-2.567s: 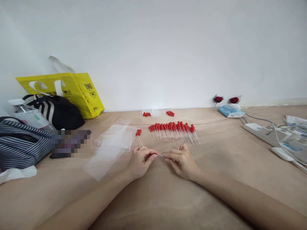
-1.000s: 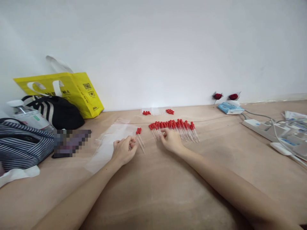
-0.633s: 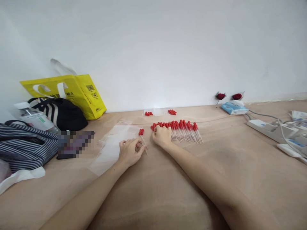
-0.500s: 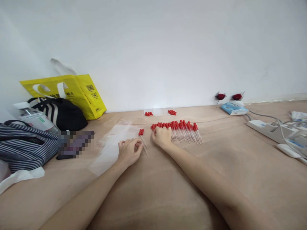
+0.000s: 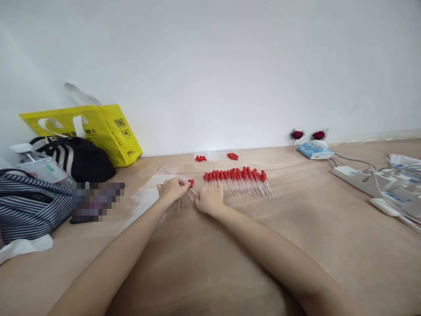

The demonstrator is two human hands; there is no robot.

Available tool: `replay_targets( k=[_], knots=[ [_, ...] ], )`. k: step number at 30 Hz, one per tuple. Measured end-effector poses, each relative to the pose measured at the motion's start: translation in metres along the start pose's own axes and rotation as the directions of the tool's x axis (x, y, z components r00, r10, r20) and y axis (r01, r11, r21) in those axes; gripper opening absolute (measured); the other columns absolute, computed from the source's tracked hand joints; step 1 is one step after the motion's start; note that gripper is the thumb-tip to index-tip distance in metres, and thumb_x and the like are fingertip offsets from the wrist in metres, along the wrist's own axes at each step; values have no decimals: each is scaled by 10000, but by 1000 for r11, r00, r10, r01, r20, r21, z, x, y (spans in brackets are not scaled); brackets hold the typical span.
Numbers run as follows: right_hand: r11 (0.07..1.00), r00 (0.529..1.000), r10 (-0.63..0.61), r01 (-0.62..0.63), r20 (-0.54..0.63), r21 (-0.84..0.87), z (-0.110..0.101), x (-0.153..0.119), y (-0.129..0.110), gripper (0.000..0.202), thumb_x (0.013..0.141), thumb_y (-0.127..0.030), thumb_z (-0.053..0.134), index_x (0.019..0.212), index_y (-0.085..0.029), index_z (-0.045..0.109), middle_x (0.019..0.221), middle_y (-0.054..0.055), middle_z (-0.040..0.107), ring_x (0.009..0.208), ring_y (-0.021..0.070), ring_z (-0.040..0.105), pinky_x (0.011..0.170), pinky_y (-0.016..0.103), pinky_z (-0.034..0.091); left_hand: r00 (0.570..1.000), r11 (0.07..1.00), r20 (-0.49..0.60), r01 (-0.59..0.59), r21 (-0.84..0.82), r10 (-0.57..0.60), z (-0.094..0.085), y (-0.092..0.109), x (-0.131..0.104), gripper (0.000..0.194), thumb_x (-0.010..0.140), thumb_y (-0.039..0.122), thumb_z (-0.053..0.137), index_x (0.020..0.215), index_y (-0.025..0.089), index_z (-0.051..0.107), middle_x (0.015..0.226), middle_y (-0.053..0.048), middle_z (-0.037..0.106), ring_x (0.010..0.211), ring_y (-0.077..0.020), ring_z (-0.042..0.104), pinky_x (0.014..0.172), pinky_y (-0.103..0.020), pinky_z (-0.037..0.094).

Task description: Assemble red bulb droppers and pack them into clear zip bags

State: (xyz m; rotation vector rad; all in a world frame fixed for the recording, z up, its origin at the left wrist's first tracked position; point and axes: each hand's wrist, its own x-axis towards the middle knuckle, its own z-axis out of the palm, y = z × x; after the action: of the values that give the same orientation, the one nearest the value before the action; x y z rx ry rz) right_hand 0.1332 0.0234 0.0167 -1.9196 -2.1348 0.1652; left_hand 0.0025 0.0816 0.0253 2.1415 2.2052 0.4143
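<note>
The left hand [image 5: 173, 189] is positioned over the right-hand edge of the stack of clear plastic bags [image 5: 148, 193], palm down, with its fingertips drawn narrow at the loose pair of red-capped tubes [image 5: 191, 183]; whether they grip a cap cannot be told. The right hand [image 5: 210, 198] is curled, fingers folded narrow, at the left end of the row of red-capped tubes [image 5: 245, 173] and beside the lower ends of the loose pair; its fingers hide whatever it may hold, so its grip cannot be told. The row lies on the tabletop [image 5: 296, 210], caps directed toward the wall [image 5: 210, 74] and clear stems toward the person. Behind the row, near the wall, lies a clear bag [image 5: 213, 155] with a red cluster at each end. At left, a yellow bag [image 5: 125, 136] stands behind a black bag [image 5: 92, 158], a bottle [image 5: 42, 169] and a striped pouch [image 5: 33, 208]. At right, a blue packet [image 5: 314, 151] is located near a power strip [image 5: 353, 174].
</note>
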Motion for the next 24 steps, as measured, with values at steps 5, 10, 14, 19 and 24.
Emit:
replay_targets(
  k=[5,10,14,19,24],
  knots=[
    [991,995,-86,90,46,-104,-6,-9,8,246,780,-175,412,831,-130,649,877,145,657,830,230,581,819,393,266,996,999,86,36,29,-38,10,8,19,303,677,453,480,543,221,619,702,-78,677,817,-327,592,751,-448,333],
    [985,995,-95,100,44,-142,-16,-33,32,258,752,-78,407,893,-76,623,878,178,645,864,243,569,735,353,297,999,999,54,7,50,-9,-4,7,13,305,705,407,439,544,199,591,678,-96,659,812,-333,589,728,-439,344],
    [980,996,-73,81,54,-179,-26,-60,68,243,794,-162,399,835,-76,622,862,189,642,805,252,576,724,368,301,986,986,-22,-162,40,163,-19,8,-24,185,721,325,447,665,193,563,779,-62,651,850,-274,564,783,-397,332],
    [978,990,-34,61,137,-198,-37,-83,106,276,826,-278,387,775,-124,611,808,139,641,786,249,572,698,357,326,725,712,-105,-689,-136,681,-17,18,-89,117,767,224,417,726,171,513,732,-26,584,737,-176,532,743,-320,358],
    [993,996,-73,77,51,-85,-34,-80,115,238,775,-388,497,761,-166,582,842,89,617,813,223,545,683,312,349,596,580,-84,-799,-161,798,-5,28,-116,81,728,165,459,744,166,539,725,-26,569,720,-175,508,739,-340,351]
  ],
)
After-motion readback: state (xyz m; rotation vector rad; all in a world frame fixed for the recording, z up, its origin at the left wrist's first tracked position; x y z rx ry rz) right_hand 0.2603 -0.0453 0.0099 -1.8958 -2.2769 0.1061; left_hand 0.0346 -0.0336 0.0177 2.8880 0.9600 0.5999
